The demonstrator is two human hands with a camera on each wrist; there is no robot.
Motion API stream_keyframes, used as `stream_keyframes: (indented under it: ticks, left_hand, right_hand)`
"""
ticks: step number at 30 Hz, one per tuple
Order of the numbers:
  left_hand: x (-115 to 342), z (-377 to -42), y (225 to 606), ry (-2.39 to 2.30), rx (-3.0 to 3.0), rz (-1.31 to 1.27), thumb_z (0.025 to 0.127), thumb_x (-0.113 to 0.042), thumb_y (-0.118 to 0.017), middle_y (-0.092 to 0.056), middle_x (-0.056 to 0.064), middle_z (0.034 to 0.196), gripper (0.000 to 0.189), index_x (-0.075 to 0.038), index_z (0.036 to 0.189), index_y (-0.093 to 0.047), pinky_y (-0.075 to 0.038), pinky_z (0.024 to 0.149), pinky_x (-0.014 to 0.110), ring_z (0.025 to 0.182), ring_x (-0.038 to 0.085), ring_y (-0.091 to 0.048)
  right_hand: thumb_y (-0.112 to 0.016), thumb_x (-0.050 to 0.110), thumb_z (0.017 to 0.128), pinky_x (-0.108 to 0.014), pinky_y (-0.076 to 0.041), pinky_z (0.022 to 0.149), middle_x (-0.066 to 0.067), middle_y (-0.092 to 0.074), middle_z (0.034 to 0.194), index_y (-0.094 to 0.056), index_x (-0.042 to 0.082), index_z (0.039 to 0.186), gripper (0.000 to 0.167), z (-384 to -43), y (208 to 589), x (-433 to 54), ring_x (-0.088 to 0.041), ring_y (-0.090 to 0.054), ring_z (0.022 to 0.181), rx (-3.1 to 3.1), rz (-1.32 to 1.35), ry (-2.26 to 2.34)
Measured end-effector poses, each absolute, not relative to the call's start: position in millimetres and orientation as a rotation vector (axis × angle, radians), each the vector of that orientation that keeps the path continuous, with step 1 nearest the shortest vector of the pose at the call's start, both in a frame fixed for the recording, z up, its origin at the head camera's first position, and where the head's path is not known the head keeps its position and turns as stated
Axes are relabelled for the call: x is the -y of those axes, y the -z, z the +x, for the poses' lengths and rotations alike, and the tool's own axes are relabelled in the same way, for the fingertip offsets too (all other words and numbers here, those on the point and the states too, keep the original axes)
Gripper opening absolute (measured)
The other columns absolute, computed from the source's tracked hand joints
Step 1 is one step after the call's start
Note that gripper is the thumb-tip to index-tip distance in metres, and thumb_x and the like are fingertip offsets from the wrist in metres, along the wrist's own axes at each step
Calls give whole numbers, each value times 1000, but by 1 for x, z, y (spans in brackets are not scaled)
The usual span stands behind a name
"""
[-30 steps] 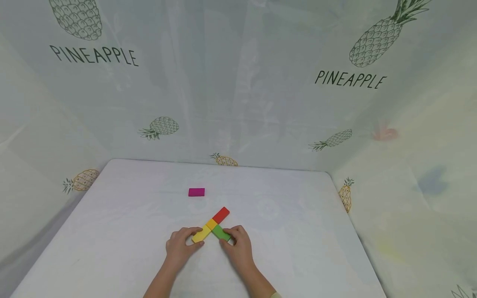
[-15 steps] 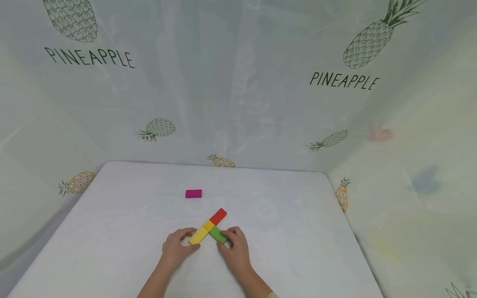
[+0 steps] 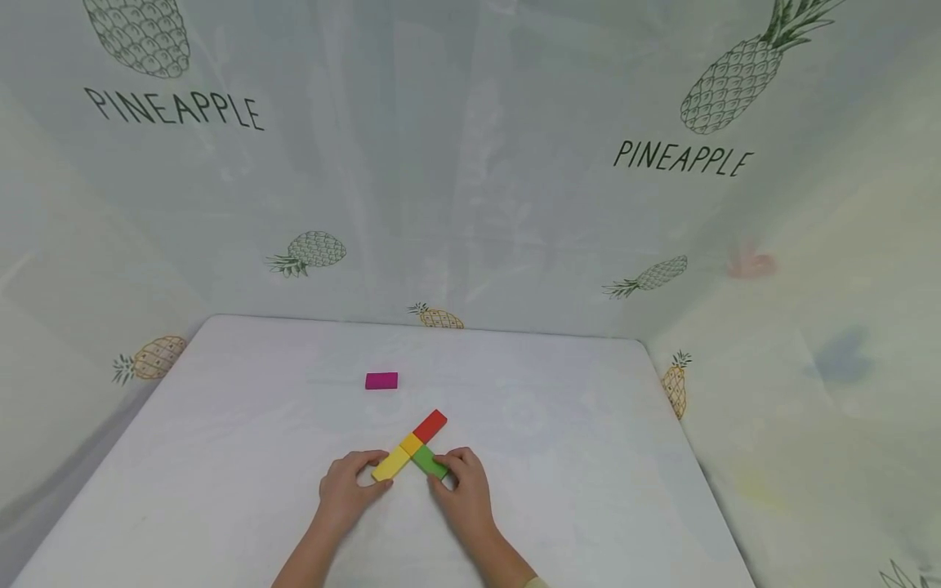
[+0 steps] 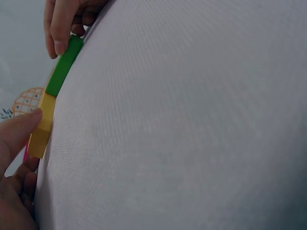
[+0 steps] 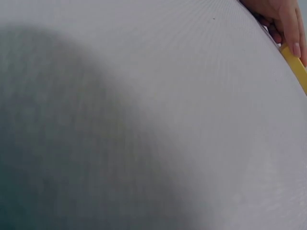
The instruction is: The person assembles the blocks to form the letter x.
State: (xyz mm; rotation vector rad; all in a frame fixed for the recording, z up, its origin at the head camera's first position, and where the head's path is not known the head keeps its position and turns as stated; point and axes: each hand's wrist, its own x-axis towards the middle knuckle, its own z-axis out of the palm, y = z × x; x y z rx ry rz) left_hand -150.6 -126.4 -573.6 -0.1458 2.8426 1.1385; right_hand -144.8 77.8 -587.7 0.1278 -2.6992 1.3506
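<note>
Flat coloured blocks lie joined on the white table in the head view. A yellow block point(image 3: 390, 464), a small orange block point(image 3: 412, 444) and a red block point(image 3: 430, 426) make a slanting line. From the orange block a green block point(image 3: 428, 461) branches toward the lower right. My left hand point(image 3: 345, 487) pinches the outer end of the yellow block between thumb and fingers; its thumb point(image 4: 29, 120) shows on the block's near side in the left wrist view. My right hand point(image 3: 469, 490) holds the green block's outer end the same way.
A magenta block point(image 3: 381, 381) lies apart, farther back on the white table point(image 3: 573, 457). Behind the table and at its sides hangs a pale cloth point(image 3: 441, 163) printed with pineapples.
The head view has shifted slightly. My left fingers have slid a little toward the outer end of the yellow block; the blocks keep their arrangement and my right hand stays at the green block.
</note>
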Motion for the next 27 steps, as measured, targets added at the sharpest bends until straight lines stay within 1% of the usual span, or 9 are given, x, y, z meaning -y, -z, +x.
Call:
stream_keyframes:
  ticks: [10, 16, 19, 22, 27]
  left_hand:
    - [126, -151, 574, -1135, -2836, -135, 77, -22, -83, -64, 0, 112, 46, -19, 121, -68, -34, 94, 60, 112, 28, -50]
    - [129, -150, 574, -1191, -2808, -149, 77, -23, -83, -64, 0, 113, 51, -19, 125, -65, -34, 96, 61, 113, 28, -50]
    - [132, -150, 573, -1268, -2773, -168, 77, -21, -83, -63, -1, 112, 53, -18, 126, -64, -40, 96, 54, 110, 25, -51]
    - [136, -150, 569, -1335, -2745, -172, 78, -19, -83, -62, -1, 109, 52, -16, 126, -64, -45, 90, 45, 103, 22, -53]
    - [141, -161, 556, -1327, -2768, -128, 79, -18, -82, -62, -1, 105, 50, -15, 125, -64, -47, 83, 38, 96, 19, -53]
  right_hand:
    - [-77, 17, 83, -26, -47, 80, 13, -53, 100, -73, 18, 109, 26, -144, 586, -78, -6, -50, 90, 2702, 140, -1349]
    - [-77, 18, 83, -27, -47, 81, 13, -53, 100, -74, 18, 108, 25, -144, 584, -78, -6, -50, 90, 2683, 136, -1368]
    - [-77, 18, 83, -27, -47, 81, 14, -53, 100, -74, 19, 107, 24, -144, 584, -77, -6, -50, 91, 2666, 127, -1396]
    - [-77, 18, 83, -27, -47, 81, 15, -52, 100, -74, 19, 106, 23, -142, 585, -77, -6, -50, 91, 2661, 123, -1410]
    - [-77, 17, 83, -25, -47, 81, 14, -52, 100, -74, 19, 103, 21, -142, 584, -79, -5, -50, 90, 2634, 144, -1403]
